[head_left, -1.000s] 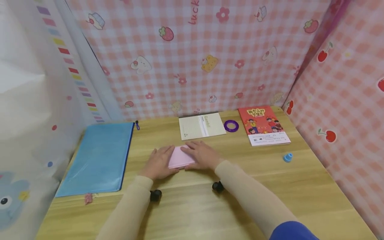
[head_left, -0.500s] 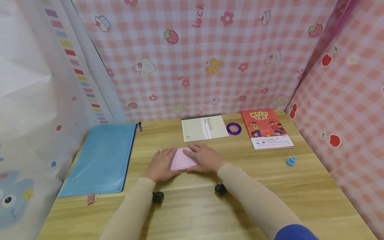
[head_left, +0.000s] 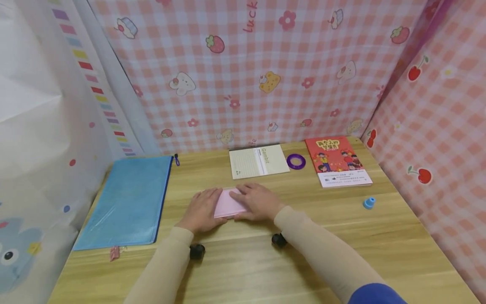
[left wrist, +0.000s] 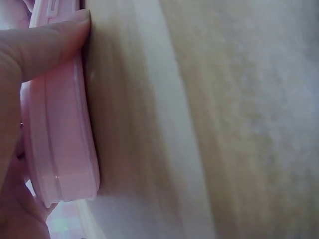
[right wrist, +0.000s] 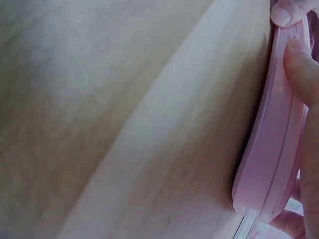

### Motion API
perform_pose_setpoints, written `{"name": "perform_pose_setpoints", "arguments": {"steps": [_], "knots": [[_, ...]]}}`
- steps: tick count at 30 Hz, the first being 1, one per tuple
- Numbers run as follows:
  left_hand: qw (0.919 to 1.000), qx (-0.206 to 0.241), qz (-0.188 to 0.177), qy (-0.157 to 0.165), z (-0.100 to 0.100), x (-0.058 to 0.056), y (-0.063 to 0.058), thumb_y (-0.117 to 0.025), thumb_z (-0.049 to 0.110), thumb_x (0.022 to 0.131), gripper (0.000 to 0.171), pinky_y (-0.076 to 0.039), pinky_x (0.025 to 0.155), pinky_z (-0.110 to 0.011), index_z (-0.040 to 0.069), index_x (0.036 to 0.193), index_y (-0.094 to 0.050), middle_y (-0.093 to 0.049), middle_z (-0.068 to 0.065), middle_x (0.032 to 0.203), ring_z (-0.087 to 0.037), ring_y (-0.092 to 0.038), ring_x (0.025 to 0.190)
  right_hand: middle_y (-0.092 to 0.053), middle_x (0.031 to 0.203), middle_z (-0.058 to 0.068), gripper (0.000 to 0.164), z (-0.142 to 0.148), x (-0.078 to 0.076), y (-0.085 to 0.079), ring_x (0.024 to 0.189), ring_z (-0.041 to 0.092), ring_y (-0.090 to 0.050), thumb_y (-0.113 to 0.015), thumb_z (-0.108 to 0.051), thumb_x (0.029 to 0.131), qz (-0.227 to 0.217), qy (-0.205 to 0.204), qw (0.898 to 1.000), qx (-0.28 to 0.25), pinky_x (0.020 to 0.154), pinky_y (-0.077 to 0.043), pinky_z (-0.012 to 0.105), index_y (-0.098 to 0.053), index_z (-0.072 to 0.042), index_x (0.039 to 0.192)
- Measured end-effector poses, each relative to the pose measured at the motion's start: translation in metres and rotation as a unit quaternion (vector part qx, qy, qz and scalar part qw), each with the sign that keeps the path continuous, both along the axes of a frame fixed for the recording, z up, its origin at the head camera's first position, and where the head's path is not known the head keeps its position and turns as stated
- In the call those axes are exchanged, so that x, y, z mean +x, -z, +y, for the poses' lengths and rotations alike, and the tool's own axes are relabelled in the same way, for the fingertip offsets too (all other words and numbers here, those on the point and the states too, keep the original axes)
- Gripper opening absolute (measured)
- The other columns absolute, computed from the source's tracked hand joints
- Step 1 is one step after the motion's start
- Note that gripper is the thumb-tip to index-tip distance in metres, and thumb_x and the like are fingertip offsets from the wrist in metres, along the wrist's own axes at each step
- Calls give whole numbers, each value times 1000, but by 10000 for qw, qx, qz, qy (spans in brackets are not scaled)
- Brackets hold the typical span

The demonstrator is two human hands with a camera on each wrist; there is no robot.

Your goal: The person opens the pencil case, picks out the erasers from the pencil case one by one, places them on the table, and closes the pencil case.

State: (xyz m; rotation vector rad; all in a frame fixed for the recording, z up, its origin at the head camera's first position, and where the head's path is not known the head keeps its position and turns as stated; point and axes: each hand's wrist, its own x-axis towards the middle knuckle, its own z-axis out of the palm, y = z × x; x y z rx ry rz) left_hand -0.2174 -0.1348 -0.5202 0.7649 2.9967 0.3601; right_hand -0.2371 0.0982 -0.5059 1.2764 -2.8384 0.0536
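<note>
A flat pink plastic case [head_left: 229, 203] lies on the wooden table between my two hands. My left hand [head_left: 203, 209] grips its left side, thumb along the near edge and fingers over the top. On the other side, my right hand [head_left: 260, 202] holds it the same way. In the left wrist view the case's side wall [left wrist: 65, 129] shows a seam, and the left thumb [left wrist: 55, 42] presses against it near a small catch. The right wrist view has both thumbs close together at the front of the case [right wrist: 266, 144]. Its contents are hidden.
A blue zip folder [head_left: 125, 200] lies at left, with a small pink tag [head_left: 114, 253] by its near edge. Behind the case are a notepad [head_left: 247, 164] and a purple ring [head_left: 296, 161]. A red booklet [head_left: 336, 158] and a small blue cone-shaped piece [head_left: 369, 203] lie at right.
Both hands stay on the pink case with little movement. A thin pale strip now shows along its far edge. The head view has shifted slightly.
</note>
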Motion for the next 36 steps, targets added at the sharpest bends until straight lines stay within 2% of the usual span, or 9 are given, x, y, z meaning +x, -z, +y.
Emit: {"name": "perform_pose_setpoints", "arguments": {"steps": [9, 13, 18, 21, 24, 28, 32, 36], "knots": [[10000, 31, -60, 14, -3, 0, -3, -76, 55, 73, 100, -24, 112, -53, 8, 149, -31, -39, -14, 148, -32, -36, 135, -47, 143, 13, 74, -1, 2, -6, 126, 31, -49, -42, -72, 88, -92, 133, 9998, -82, 106, -38, 44, -44, -24, 145], [9999, -25, -139, 29, -3, 0, -5, -76, 55, 73, 101, -24, 112, -53, 9, 149, -30, -39, -13, 149, -32, -35, 136, -46, 144, 13, 77, -1, 4, -8, 128, 32, -47, -42, -74, 86, -190, 204, 9996, -60, 106, -38, 46, -43, -25, 145], [9997, 105, -198, 2, -5, 2, -8, -78, 55, 71, 102, -24, 112, -53, 9, 149, -31, -40, -13, 148, -32, -35, 135, -43, 147, 12, 77, -2, 5, -10, 131, 31, -44, -45, -73, 86, -300, 246, 9992, -76, 108, -36, 45, -42, -25, 146], [9992, 321, -239, -54, -9, 5, -5, -79, 55, 70, 102, -26, 112, -52, 9, 149, -33, -40, -14, 147, -32, -36, 135, -41, 148, 11, 76, 3, 7, -12, 133, 30, -42, -52, -69, 85, -496, 194, 9984, -186, 109, -34, 45, -44, -23, 145], [9970, 620, -293, -351, -18, 10, -4, -81, 54, 69, 101, -30, 110, -50, 10, 148, -35, -39, -14, 147, -32, -37, 134, -43, 147, 12, 73, 13, 9, -17, 133, 30, -41, -60, -63, 84, -646, 155, 9968, -447, 109, -34, 45, -49, -18, 141], [9890, 1149, -439, -818, -28, 21, -3, -84, 47, 69, 99, -32, 109, -51, 8, 147, -37, -36, -15, 149, -35, -36, 135, -50, 140, 11, 64, 31, 14, -20, 130, 27, -45, -66, -54, 84, -678, 223, 9944, -783, 109, -35, 43, -57, -14, 133], [9792, 1558, -665, -1116, -32, 29, -1, -84, 41, 72, 97, -28, 110, -53, 7, 148, -34, -32, -16, 151, -37, -32, 137, -57, 133, 7, 54, 42, 17, -19, 124, 23, -52, -66, -51, 86, -582, 287, 9927, -1014, 106, -39, 39, -63, -14, 126], [9702, 1842, -840, -1331, -33, 32, 1, -84, 37, 73, 98, -28, 110, -55, 9, 150, -31, -31, -16, 152, -38, -31, 137, -62, 127, 4, 44, 46, 18, -17, 117, 19, -58, -66, -45, 88, -423, 230, 9904, -1296, 102, -43, 35, -66, -15, 121]]}}
